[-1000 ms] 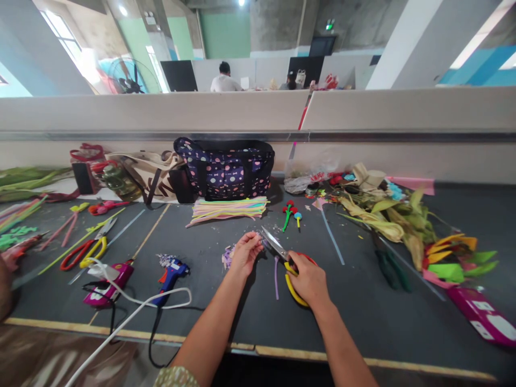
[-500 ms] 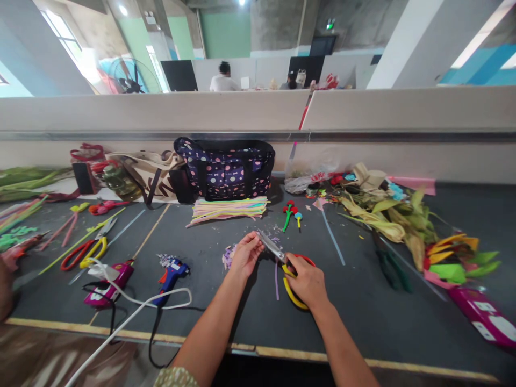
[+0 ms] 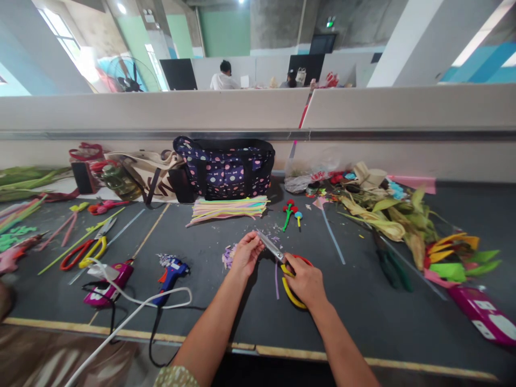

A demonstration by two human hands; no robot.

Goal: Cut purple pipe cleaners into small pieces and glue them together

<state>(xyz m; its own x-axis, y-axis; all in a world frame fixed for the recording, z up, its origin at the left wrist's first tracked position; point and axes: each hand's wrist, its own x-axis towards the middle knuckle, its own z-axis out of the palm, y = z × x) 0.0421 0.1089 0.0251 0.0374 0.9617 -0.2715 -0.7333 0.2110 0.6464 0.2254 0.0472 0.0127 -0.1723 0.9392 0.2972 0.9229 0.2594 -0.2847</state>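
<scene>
My right hand (image 3: 305, 277) is closed round the handles of a pair of scissors (image 3: 271, 246) with red and yellow grips. Their blades point up and to the left, reaching the fingertips of my left hand (image 3: 246, 252). That hand is closed in a pinch; what sits between its fingers is too small to make out. A purple strip (image 3: 277, 285) shows below the blades. Beside my left wrist lies a small heap of purple clippings (image 3: 228, 257), with more scraps scattered beyond the scissors. Past my hands rests a bundle of pastel pipe cleaners (image 3: 229, 208).
To the left are a blue glue gun (image 3: 171, 277), a magenta box with cables (image 3: 110, 285) and another pair of scissors (image 3: 91, 247). A patterned bag (image 3: 226, 169) stands behind. Dried husks (image 3: 387, 215), green-handled pliers (image 3: 391, 263) and a second magenta box (image 3: 484, 314) lie right.
My right hand and the scissors have shifted very slightly to the left, and the blades look closer together. My left hand keeps its pinch in nearly the same place.
</scene>
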